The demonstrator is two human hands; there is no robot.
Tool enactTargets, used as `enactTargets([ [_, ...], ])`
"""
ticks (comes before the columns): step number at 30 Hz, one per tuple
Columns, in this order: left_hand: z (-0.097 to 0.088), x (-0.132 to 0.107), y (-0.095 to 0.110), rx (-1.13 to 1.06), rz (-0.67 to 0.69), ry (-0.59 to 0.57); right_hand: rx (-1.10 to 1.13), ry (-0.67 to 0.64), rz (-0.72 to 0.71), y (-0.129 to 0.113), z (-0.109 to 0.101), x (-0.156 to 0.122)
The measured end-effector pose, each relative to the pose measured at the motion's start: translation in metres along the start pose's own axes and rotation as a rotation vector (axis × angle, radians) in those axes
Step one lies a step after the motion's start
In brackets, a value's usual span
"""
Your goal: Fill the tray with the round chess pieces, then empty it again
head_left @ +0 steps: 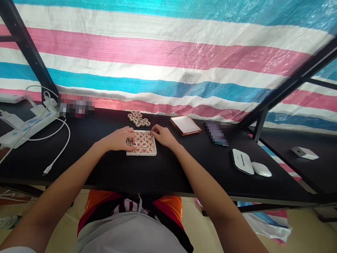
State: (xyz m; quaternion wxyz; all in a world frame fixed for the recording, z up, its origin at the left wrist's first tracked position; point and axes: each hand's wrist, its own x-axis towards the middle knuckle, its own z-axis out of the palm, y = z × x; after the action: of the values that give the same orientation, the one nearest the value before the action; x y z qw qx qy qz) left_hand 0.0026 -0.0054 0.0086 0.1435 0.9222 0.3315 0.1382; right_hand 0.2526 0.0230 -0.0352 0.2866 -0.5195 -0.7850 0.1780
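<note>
A small white box (141,154) sits on the black table, filled with rows of round wooden xiangqi pieces (144,144) that bear red characters. Over the box's left side, my left hand (118,138) has its fingers curled, with a dark-marked xiangqi piece (134,142) at the fingertips. At the far right corner of the box, the bent fingers of my right hand (164,135) are closed together; what lies between them is hidden. Behind the box, more xiangqi pieces (138,119) with dark characters lie in a loose cluster.
An open shallow box lid (185,125) lies at the back right, beside a blurred phone-like item (216,133). Farther right are a white flat device (242,161) and a white mouse (261,169). A power strip (27,127) with white cables (66,132) occupies the left.
</note>
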Motion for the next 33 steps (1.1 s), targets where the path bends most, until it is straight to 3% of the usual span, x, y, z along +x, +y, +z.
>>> enactTargets([
  [7, 0.000, -0.001, -0.003, -0.043, -0.001, 0.033, -0.002, 0.003, 0.002, 0.002, 0.001, 0.000],
  [28, 0.000, -0.003, -0.011, -0.096, -0.093, -0.049, -0.006, -0.002, 0.005, 0.001, 0.000, 0.000],
  [33, 0.000, -0.004, -0.010, -0.080, -0.063, -0.042, -0.013, -0.004, 0.019, -0.001, 0.000, 0.000],
])
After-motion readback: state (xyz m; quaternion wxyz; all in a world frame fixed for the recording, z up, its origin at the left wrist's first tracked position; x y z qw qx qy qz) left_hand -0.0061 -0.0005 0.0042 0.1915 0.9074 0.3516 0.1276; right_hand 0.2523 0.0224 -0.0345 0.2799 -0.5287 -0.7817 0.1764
